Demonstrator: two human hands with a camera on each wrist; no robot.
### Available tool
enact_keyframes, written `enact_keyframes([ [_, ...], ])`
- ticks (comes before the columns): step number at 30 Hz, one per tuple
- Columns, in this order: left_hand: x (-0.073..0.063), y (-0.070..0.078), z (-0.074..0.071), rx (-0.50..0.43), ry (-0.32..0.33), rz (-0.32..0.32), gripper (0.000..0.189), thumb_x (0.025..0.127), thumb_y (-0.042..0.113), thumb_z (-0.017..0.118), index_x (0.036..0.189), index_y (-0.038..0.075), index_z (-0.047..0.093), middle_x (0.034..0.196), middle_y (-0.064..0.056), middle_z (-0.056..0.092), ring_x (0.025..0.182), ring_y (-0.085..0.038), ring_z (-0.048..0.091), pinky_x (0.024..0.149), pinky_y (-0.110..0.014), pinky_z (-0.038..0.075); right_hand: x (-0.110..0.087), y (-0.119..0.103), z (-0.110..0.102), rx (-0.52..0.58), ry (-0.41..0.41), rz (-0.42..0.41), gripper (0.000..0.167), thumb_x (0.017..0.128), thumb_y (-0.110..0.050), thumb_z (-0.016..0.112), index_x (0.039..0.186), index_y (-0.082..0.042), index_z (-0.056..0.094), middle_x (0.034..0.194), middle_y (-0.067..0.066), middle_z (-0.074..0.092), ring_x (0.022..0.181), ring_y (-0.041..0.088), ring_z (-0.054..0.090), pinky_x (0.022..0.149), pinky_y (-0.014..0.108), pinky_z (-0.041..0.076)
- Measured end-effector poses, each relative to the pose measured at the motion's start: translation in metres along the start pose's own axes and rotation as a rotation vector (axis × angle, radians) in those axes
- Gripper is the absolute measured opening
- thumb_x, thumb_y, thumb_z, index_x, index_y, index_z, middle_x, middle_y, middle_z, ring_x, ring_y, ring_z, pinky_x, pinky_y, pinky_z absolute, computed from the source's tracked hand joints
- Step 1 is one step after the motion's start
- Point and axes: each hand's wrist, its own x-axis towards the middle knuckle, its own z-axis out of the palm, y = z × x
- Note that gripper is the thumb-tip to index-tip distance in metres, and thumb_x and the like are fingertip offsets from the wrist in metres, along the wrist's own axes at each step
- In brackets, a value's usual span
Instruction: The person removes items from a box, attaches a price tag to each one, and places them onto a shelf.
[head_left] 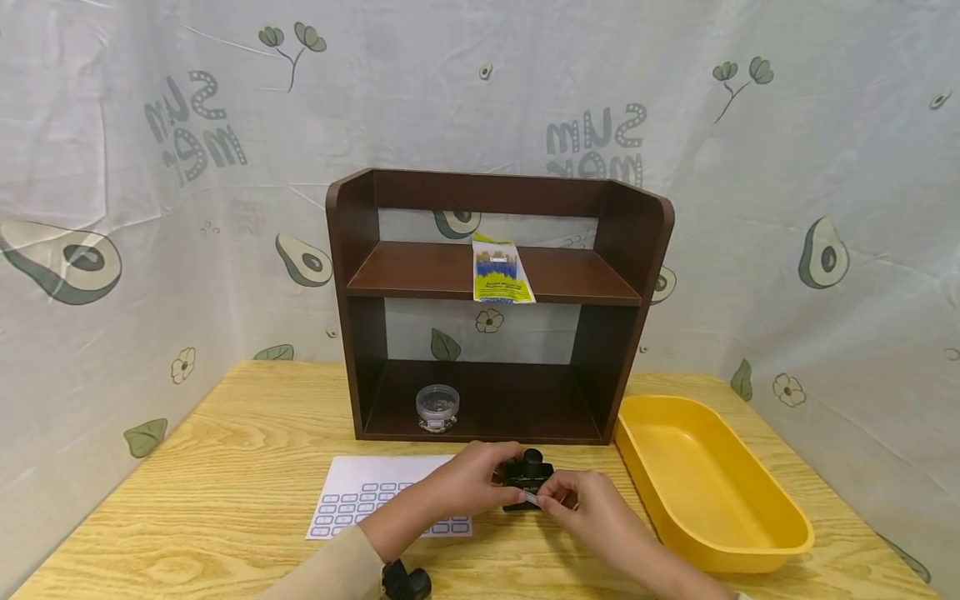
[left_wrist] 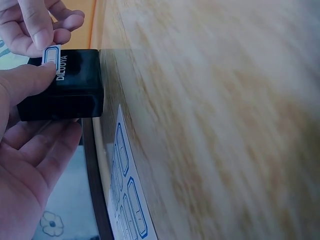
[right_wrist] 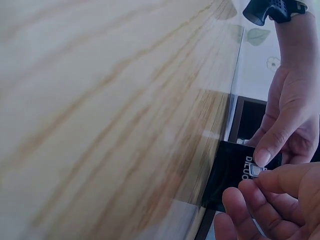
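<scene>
A small black box (head_left: 517,481) with white lettering and a round black knob on top is between both hands, in front of the shelf. My left hand (head_left: 472,482) grips it from the left, fingers behind and thumb on its front. Against the lettered face lies a small white label (left_wrist: 52,53) with a blue border. The left thumb presses one end of that label, while my right hand (head_left: 596,508) pinches the other end between thumb and forefinger. In the right wrist view the box (right_wrist: 225,170) is partly covered by both hands.
Left of the box lies a sheet of blue-bordered labels (head_left: 345,508), partly under the left forearm. Behind stands a dark brown shelf (head_left: 487,427) holding a clear round tub (head_left: 438,406) and a yellow-and-blue packet (head_left: 501,275). A yellow basin (head_left: 720,546) sits at the right.
</scene>
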Motion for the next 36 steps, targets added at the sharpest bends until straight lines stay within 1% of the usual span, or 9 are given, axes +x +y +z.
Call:
enact_keyframes([
  [5, 0.0005, 0.0006, 0.0005, 0.004, -0.004, 0.001, 0.032, 0.093, 0.014, 0.080, 0.122, 0.010, 0.068, 0.113, -0.003, 0.075, 0.083, 0.003, 0.061, 0.076, -0.015, 0.052, -0.0008, -0.0007, -0.0002, -0.013, -0.005, 0.010, 0.012, 0.097, -0.018, 0.074, 0.090, -0.008, 0.075, 0.077, -0.003, 0.070, 0.064, -0.002, 0.051, 0.058, 0.019, 0.047],
  [13, 0.0001, -0.0004, 0.0014, 0.010, 0.005, -0.008, 0.033, 0.093, 0.013, 0.080, 0.123, 0.010, 0.068, 0.114, -0.004, 0.076, 0.086, 0.003, 0.065, 0.076, -0.014, 0.053, -0.0005, -0.0027, 0.0002, -0.044, 0.001, 0.015, 0.011, 0.098, -0.018, 0.073, 0.091, -0.009, 0.076, 0.077, -0.004, 0.071, 0.064, -0.002, 0.050, 0.057, 0.019, 0.045],
  [19, -0.0014, 0.0018, -0.0013, 0.018, 0.006, -0.021, 0.034, 0.093, 0.014, 0.080, 0.125, 0.009, 0.068, 0.114, -0.005, 0.076, 0.081, 0.003, 0.064, 0.073, -0.014, 0.053, -0.0002, -0.0037, 0.0000, -0.075, 0.026, 0.011, 0.011, 0.098, -0.016, 0.072, 0.093, -0.009, 0.079, 0.079, -0.004, 0.073, 0.066, -0.003, 0.050, 0.059, 0.019, 0.046],
  [24, -0.0025, 0.0023, -0.0028, 0.018, 0.013, -0.022, 0.034, 0.093, 0.014, 0.080, 0.124, 0.009, 0.068, 0.114, -0.006, 0.076, 0.077, 0.002, 0.062, 0.070, -0.014, 0.052, -0.0004, -0.0046, -0.0008, -0.076, 0.036, 0.019, 0.011, 0.098, -0.017, 0.072, 0.094, -0.009, 0.079, 0.081, -0.004, 0.074, 0.068, -0.002, 0.050, 0.060, 0.019, 0.045],
  [28, -0.0028, 0.0014, -0.0026, 0.007, 0.019, -0.020, 0.033, 0.093, 0.013, 0.080, 0.123, 0.008, 0.068, 0.112, -0.005, 0.076, 0.076, 0.002, 0.061, 0.069, -0.015, 0.052, -0.0011, -0.0054, -0.0028, -0.076, 0.056, 0.040, 0.012, 0.098, -0.018, 0.073, 0.089, -0.010, 0.075, 0.077, -0.006, 0.069, 0.067, 0.000, 0.049, 0.059, 0.019, 0.044],
  [31, -0.0025, 0.0004, -0.0019, -0.003, 0.020, -0.019, 0.033, 0.093, 0.013, 0.080, 0.123, 0.009, 0.068, 0.112, -0.005, 0.076, 0.076, 0.002, 0.062, 0.069, -0.015, 0.052, -0.0011, -0.0063, -0.0048, -0.091, 0.087, 0.058, 0.014, 0.096, -0.019, 0.075, 0.085, -0.012, 0.069, 0.074, -0.007, 0.064, 0.064, 0.000, 0.049, 0.058, 0.019, 0.044],
  [33, -0.0020, -0.0005, -0.0012, -0.005, 0.021, -0.019, 0.032, 0.093, 0.014, 0.080, 0.122, 0.009, 0.068, 0.111, -0.004, 0.076, 0.077, 0.002, 0.062, 0.069, -0.015, 0.052, -0.0003, -0.0066, -0.0056, -0.100, 0.108, 0.069, 0.017, 0.095, -0.019, 0.077, 0.088, -0.012, 0.064, 0.076, -0.006, 0.062, 0.065, 0.001, 0.050, 0.059, 0.019, 0.046],
  [36, -0.0013, -0.0015, -0.0005, -0.003, 0.023, -0.028, 0.031, 0.093, 0.014, 0.080, 0.122, 0.010, 0.068, 0.109, -0.003, 0.076, 0.077, 0.003, 0.063, 0.070, -0.014, 0.052, 0.0021, -0.0072, -0.0056, -0.106, 0.126, 0.094, 0.026, 0.090, -0.019, 0.082, 0.100, -0.010, 0.060, 0.086, -0.002, 0.063, 0.070, 0.004, 0.054, 0.063, 0.018, 0.050],
])
